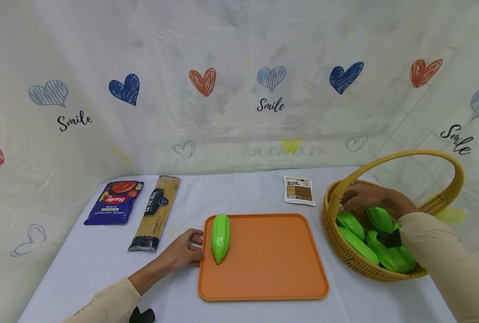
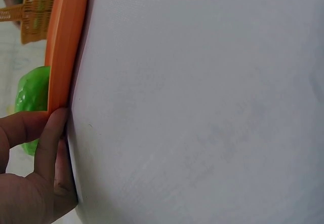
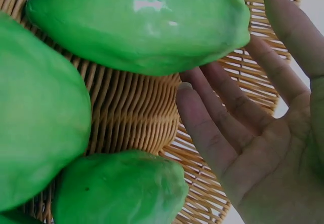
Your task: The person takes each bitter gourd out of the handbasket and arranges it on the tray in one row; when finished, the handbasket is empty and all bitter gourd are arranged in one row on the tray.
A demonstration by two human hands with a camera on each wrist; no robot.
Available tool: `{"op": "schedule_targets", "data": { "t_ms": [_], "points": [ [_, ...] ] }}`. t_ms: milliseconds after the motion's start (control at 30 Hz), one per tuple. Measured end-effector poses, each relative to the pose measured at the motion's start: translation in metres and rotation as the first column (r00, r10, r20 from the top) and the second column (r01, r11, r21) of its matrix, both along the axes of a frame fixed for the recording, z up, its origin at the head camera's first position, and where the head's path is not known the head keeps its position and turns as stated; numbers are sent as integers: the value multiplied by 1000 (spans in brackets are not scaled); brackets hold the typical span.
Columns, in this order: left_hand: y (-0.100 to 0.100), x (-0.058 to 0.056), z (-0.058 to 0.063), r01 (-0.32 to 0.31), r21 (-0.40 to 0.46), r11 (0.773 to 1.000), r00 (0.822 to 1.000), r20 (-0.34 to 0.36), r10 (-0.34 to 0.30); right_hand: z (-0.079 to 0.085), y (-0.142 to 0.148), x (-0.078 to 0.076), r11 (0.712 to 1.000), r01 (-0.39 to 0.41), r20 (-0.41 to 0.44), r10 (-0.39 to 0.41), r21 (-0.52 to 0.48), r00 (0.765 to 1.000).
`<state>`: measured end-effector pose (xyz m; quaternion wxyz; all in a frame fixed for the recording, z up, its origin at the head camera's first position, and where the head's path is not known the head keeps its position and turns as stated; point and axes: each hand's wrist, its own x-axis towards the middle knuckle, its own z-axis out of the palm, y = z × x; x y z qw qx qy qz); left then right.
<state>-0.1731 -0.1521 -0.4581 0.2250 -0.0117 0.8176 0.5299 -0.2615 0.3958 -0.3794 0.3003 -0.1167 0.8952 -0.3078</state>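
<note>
At the left edge of the orange tray (image 1: 271, 255) my left hand (image 1: 182, 249) touches the rim with its fingertips, seen closer in the left wrist view (image 2: 35, 168). A green papaya (image 1: 221, 237) lies lengthwise on the tray's left side. My right hand (image 1: 366, 197) reaches into a wicker basket (image 1: 346, 251) holding several green papayas (image 1: 386, 255). In the right wrist view, the right hand (image 3: 258, 138) has its fingers spread and extended beside the end of one papaya (image 3: 142, 26), some fingertips partly hidden behind it. Nothing is gripped in that hand.
A blue Barilla packet (image 1: 114, 204) and a spaghetti pack (image 1: 154, 213) lie on the left of the white table. Behind the tray lies a small white and brown sachet (image 1: 299, 190). The basket's tall handle (image 1: 417, 153) arches over the right forearm. A printed curtain (image 1: 239, 148) hangs behind.
</note>
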Motion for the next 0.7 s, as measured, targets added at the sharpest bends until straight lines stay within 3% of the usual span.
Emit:
{"op": "schedule_targets", "data": {
  "t_ms": [300,700],
  "points": [
    [-1,1,1,2,-2,1000,1000,-6,-2,-3,-10,-1,999,-17,68,19,-37,997],
    [0,0,0,-3,-11,1000,1000,2,3,-1,-9,0,999,-22,54,24,-24,998]
  ]
}}
